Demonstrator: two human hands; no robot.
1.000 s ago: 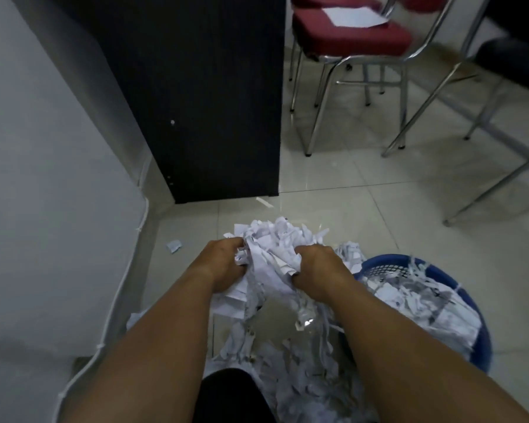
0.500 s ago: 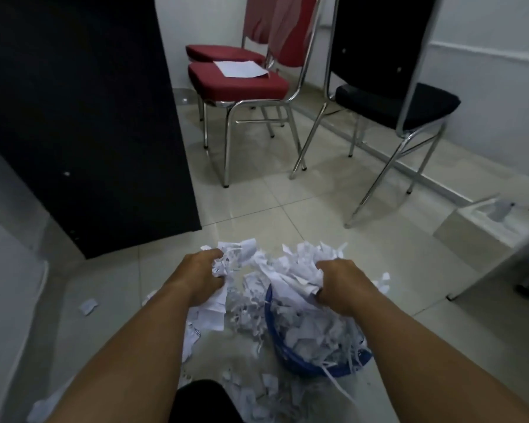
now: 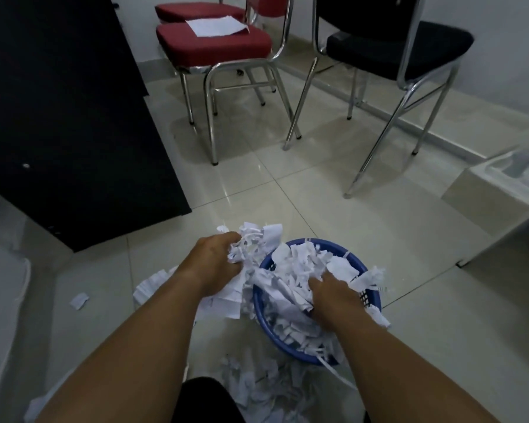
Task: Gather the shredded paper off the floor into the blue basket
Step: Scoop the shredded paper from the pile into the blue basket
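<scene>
A round blue basket [image 3: 369, 300] stands on the tiled floor, heaped with white shredded paper [image 3: 297, 264]. My right hand [image 3: 329, 296] is down inside the basket, fingers spread and pressed into the shreds there. My left hand [image 3: 216, 261] is at the basket's left rim, closed on a bunch of shredded paper that hangs partly over the rim and partly outside it. More shredded paper [image 3: 266, 389] lies on the floor in front of the basket, between my forearms. A single scrap [image 3: 79, 300] lies apart to the left.
A black cabinet [image 3: 68, 117] stands at left. Behind the basket are a red chair [image 3: 214, 47] with a white sheet on its seat and a black chair [image 3: 400, 47], both on chrome legs. A low white box [image 3: 495, 184] sits at right.
The bundle held between both hands has come down onto the basket. My right hand dropped from above the rim into the basket; my left hand stays at the left rim.
</scene>
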